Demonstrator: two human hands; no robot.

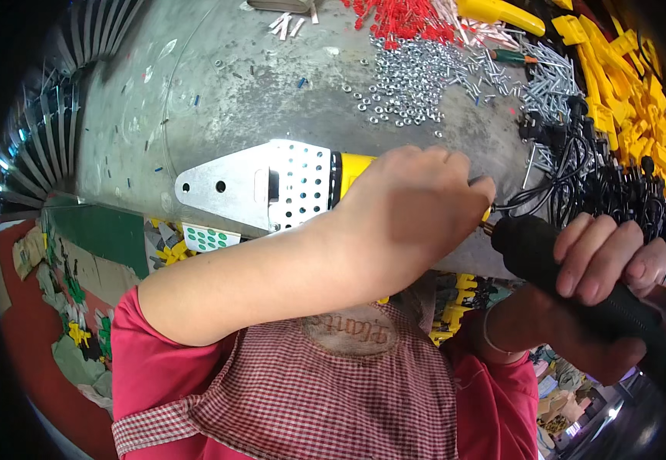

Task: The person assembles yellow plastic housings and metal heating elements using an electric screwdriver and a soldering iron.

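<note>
A yellow-handled tool (354, 170) lies on its side near the table's front, with a pointed silver metal plate (229, 186) at its left and a perforated metal guard (306, 180) next to the yellow part. My left hand (425, 195) closes over the yellow handle and hides most of it. In my right hand (601, 264), fingers wrapped round it, is a black power screwdriver (528, 241). Its bit points left at the handle's right end, beside my left hand; whether it touches a screw there is hidden.
Behind my hands lie loose nuts (406, 84), long screws (551, 80), red small parts (406, 19) and a green screwdriver (511, 57). Black cords (578, 165) and yellow plastic handle shells (624, 92) pile up on the right. Metal strips (45, 130) stand at the left edge.
</note>
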